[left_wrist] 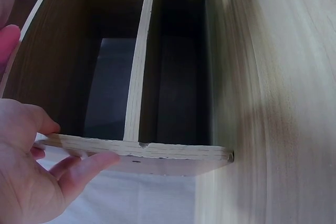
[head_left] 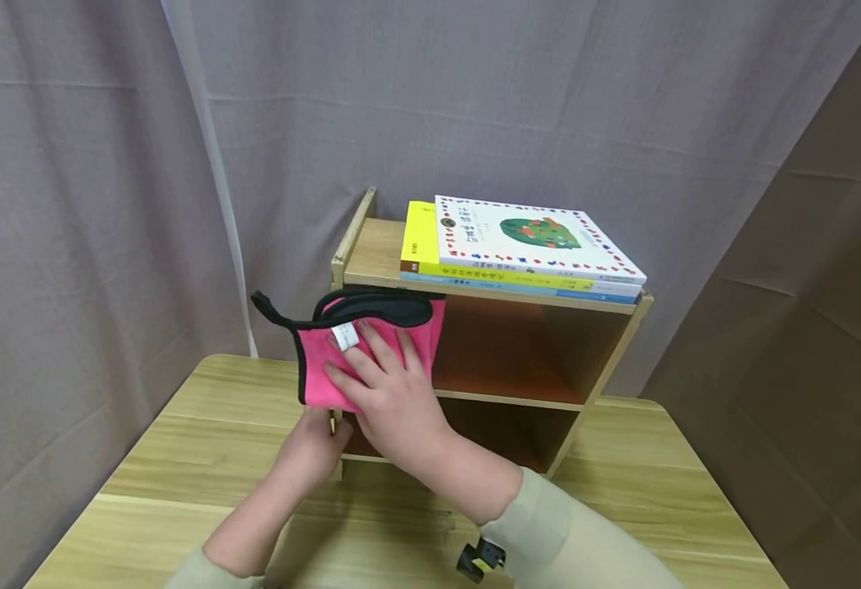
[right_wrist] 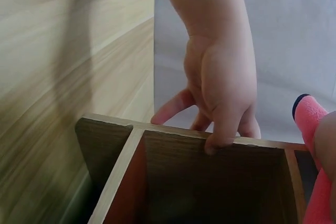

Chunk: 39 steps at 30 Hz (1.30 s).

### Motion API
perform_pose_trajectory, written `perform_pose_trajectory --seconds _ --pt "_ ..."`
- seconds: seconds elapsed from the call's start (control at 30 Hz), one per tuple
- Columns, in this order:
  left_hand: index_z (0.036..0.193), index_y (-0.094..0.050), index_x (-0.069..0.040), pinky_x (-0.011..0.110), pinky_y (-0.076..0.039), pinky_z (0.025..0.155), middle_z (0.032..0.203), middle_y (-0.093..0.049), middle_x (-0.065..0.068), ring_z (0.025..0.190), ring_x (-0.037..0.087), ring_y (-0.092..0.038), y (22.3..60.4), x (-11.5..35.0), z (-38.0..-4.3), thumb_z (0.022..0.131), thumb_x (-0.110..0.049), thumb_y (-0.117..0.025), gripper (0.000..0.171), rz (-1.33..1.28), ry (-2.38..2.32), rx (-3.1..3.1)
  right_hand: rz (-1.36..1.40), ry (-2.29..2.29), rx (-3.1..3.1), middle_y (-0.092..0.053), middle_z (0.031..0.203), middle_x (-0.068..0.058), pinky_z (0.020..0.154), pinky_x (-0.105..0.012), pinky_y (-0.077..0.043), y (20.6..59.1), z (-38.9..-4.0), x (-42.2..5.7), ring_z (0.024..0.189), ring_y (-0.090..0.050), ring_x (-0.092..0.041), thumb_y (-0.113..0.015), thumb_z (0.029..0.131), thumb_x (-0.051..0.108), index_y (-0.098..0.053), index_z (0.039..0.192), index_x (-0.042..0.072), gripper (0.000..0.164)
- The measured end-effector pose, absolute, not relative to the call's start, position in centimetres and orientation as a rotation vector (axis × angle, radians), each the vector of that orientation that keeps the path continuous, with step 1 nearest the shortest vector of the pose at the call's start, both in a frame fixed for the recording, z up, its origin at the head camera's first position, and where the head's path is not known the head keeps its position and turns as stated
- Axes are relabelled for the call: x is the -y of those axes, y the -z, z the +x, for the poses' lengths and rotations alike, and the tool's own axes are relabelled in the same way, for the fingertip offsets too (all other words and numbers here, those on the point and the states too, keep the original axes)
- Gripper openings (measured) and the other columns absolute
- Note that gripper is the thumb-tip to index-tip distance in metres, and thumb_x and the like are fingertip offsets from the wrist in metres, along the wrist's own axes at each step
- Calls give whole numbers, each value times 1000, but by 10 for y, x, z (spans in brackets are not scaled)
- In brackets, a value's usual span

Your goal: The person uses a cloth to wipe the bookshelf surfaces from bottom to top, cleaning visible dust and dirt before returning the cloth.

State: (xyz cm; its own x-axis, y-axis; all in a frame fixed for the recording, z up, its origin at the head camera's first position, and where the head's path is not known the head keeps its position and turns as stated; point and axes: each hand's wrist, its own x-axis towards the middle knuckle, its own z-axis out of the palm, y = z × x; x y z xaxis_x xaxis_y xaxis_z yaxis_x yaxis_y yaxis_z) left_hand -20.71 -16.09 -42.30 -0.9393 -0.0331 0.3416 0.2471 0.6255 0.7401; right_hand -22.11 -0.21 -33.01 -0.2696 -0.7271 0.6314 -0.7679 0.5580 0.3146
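A folded pink cloth (head_left: 316,364) with black trim, a black loop and a white label lies against the upper left front of a small wooden shelf (head_left: 507,401). My right hand (head_left: 394,397) rests on it, fingers spread and fairly straight, pressing the cloth toward the shelf's edge. Only a sliver of that hand shows in the right wrist view, beside the pink fabric (right_wrist: 310,116). Lower down, my left hand (left_wrist: 31,156) grips the shelf's left side panel (left_wrist: 157,150), thumb on the inner side and fingers outside.
Several books (head_left: 534,237) lie stacked on the shelf top, a white picture book uppermost and yellow and blue ones below. The shelf stands on a wood-grain table (head_left: 202,458). Grey curtain (head_left: 475,98) hangs behind and to the left, with a brown panel (head_left: 791,327) at right.
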Motion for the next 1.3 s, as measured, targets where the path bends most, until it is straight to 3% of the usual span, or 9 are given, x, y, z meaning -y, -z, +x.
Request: perform_pose_trajectory --seconds 0.2,0.43,0.73,0.8,1.1,1.3 --pt "136 -48 -1 49 -46 95 126 -59 17 112 28 -56 425 160 -206 89 2 -56 48 -246 1211 2457 1222 -50 2048 -55 133 -1 113 -63 -20 333 -220 -1 142 -31 -30 -77 84 23 -69 127 24 44" --pt "141 -42 -2 49 -45 100 136 -52 19 122 30 -53 426 160 -209 96 -6 -58 47 -298 1180 2419 1265 -38 2066 -59 131 -1 111 -64 -24 336 -218 -6 138 -37 -29 -79 82 22 -72 122 24 41" --pt "145 -41 -2 51 -44 102 141 -47 22 123 31 -51 426 161 -210 96 -5 -57 52 -268 1110 2493 1347 116 2096 -61 127 4 100 -47 -41 335 -218 -15 127 -44 -23 -75 83 18 -77 112 28 31" --pt "144 -44 -2 52 -42 103 140 -48 23 125 33 -49 426 161 -210 95 -3 -56 51 -269 1093 2501 1359 152 2112 -60 128 5 98 -45 -42 333 -217 -16 127 -44 -22 -75 85 17 -77 112 29 29" --pt "142 -51 -14 50 -40 105 142 -47 15 129 28 -41 425 160 -210 102 -22 -51 42 -151 1257 2536 1369 171 2121 -63 122 7 97 -39 -46 331 -218 -16 123 -49 -21 -74 87 12 -78 106 29 26" --pt "143 -51 -13 52 -40 105 141 -46 18 128 31 -46 423 159 -210 95 -17 -61 49 -132 1275 2525 1374 105 2090 -68 115 7 96 -35 -49 328 -221 -15 117 -53 -19 -77 85 10 -80 100 26 22"
